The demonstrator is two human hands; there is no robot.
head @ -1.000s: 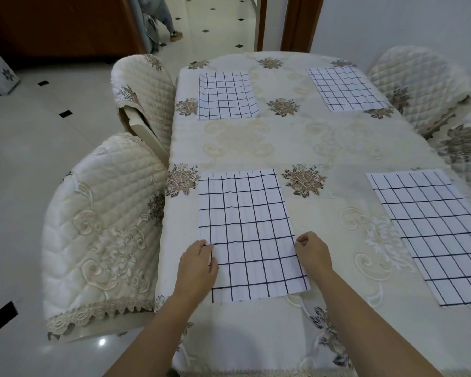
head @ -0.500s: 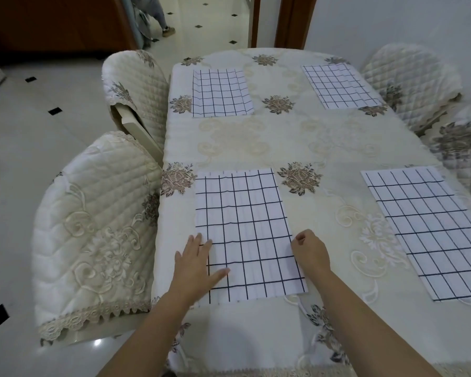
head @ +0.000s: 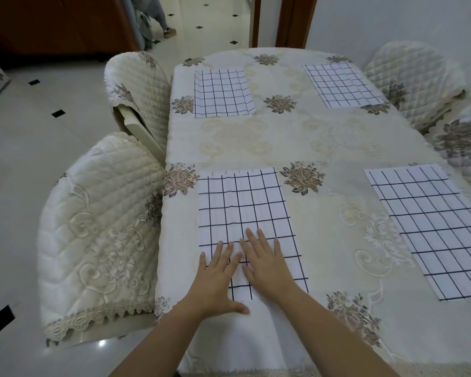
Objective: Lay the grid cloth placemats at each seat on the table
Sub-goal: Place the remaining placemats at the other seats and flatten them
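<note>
Two bare hands are smoothing the near-left white cloth placemat with black grid lines (head: 242,202) at its seat.

The left hand (head: 218,276) and right hand (head: 267,265) are lying side by side on this mat's near end, fingers (head: 262,236) straight and spread, gripping nothing. They are probably pressing out creases and squaring the mat to the edge of the cream embroidered-cloth table (head: 324,137), beside the quilted cream chair (head: 98,227). The far-left placemat (head: 222,93), far-right placemat (head: 343,85) and near-right placemat (head: 433,221) are lying flat at their seats, so the laying is looking nearly finished. No brand, label or writing is showing anywhere.
</note>
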